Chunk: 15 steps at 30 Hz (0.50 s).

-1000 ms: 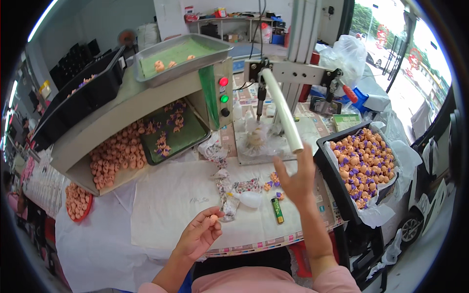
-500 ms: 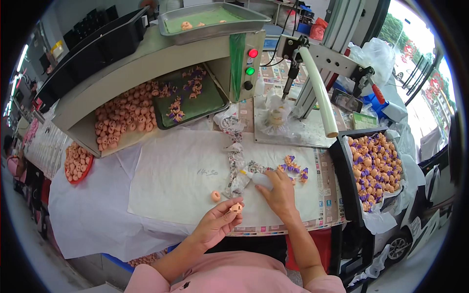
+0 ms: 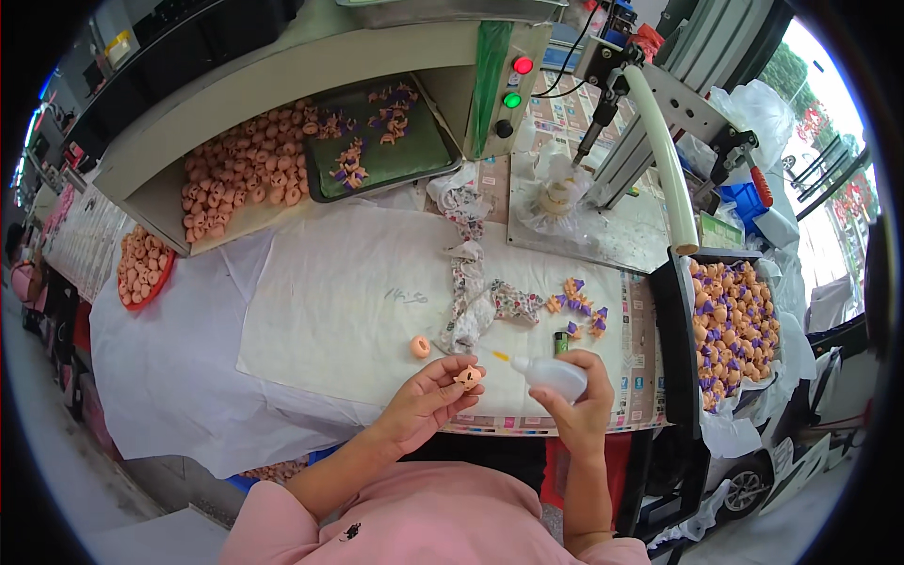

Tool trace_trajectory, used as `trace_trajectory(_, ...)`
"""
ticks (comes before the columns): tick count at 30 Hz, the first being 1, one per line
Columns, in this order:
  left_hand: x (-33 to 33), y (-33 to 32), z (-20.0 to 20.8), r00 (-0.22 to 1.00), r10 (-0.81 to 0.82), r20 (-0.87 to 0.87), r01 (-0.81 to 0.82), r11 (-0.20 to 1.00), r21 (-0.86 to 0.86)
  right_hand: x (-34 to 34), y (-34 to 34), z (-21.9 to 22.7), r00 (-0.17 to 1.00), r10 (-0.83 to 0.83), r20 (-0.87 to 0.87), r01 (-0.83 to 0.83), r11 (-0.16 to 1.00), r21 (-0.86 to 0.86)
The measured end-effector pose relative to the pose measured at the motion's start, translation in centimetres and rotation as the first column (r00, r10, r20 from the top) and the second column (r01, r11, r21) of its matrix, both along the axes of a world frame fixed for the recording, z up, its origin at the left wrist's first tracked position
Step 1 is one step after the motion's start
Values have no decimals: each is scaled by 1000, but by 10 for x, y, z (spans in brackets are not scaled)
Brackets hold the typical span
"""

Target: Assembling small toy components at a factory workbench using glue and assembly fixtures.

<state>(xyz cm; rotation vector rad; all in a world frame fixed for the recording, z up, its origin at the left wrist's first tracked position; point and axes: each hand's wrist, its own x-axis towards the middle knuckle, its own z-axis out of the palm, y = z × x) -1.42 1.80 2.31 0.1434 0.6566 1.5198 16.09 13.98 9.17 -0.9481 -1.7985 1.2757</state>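
Now, left hand [image 3: 424, 405]: I'm pinching a piece [image 3: 468, 379]
Right hand [image 3: 585, 403]: clasping a bottle [image 3: 554, 379]
Sheet [image 3: 320, 311]: leaving room left, table edge [image 3: 513, 429] near

Lower centre: two hands [image 3: 428, 403], one bottle [image 3: 556, 379], two peach pieces [image 3: 420, 347]; upper centre: two lights [image 3: 523, 65], one knob [image 3: 504, 128]; left: one red bowl [image 3: 158, 286].

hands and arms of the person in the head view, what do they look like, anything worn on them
The left hand and right hand are both ungloved, and nothing can be seen worn on the fingers or wrists. The forearms are uncovered too, below plain pink sleeves. These belong to a pink top with a small dark mark on its front.
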Motion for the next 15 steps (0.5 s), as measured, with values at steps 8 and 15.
trace_trajectory(8,1,4,-13,999,-21,31,21,1000,10,17,-10,-11,1000,31,5,-31,944,328)
trace_trajectory(15,1,8,-14,999,-23,45,20,999,47,11,-16,-11,997,-33,74,-3,897,442)
